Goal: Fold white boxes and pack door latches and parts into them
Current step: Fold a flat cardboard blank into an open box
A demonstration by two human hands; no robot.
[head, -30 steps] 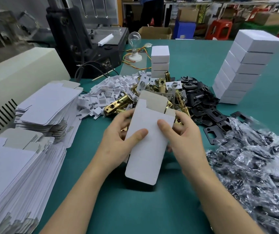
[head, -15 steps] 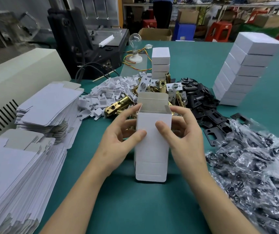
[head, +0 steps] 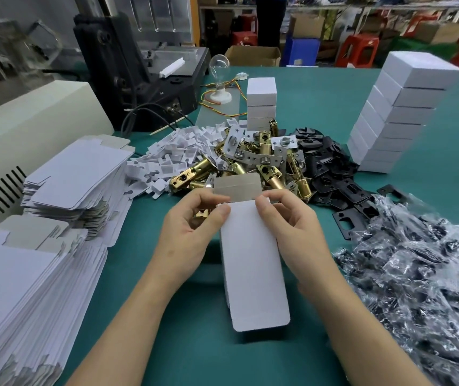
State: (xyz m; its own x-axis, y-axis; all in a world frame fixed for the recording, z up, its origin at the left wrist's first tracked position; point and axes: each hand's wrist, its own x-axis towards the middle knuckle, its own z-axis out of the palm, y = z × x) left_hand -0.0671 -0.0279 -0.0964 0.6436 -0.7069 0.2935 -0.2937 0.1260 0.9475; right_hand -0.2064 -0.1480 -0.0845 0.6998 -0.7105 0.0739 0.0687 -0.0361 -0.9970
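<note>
A white box (head: 253, 260) stands opened out in front of me above the green table (head: 320, 107), its far flap up and grey inside. My left hand (head: 192, 227) pinches the box's upper left corner with thumb and fingers. My right hand (head: 289, 221) pinches the upper right corner. Just behind the box lies a heap of brass door latches (head: 261, 162). Small white card inserts (head: 175, 151) are piled to the left of the latches, black strike plates (head: 331, 168) to the right.
Flat unfolded boxes (head: 78, 174) are stacked at the left in two piles. Clear bags of dark parts (head: 417, 268) cover the right. Closed white boxes stand in a tall stack (head: 395, 118) at the far right and a short stack (head: 261, 104) behind the latches. A black machine (head: 133, 68) and a bulb (head: 218, 65) stand at the back.
The flat box was squeezed open into a tube and stood up. Both hands then slid up to its top corners, and the box tilted toward me.
</note>
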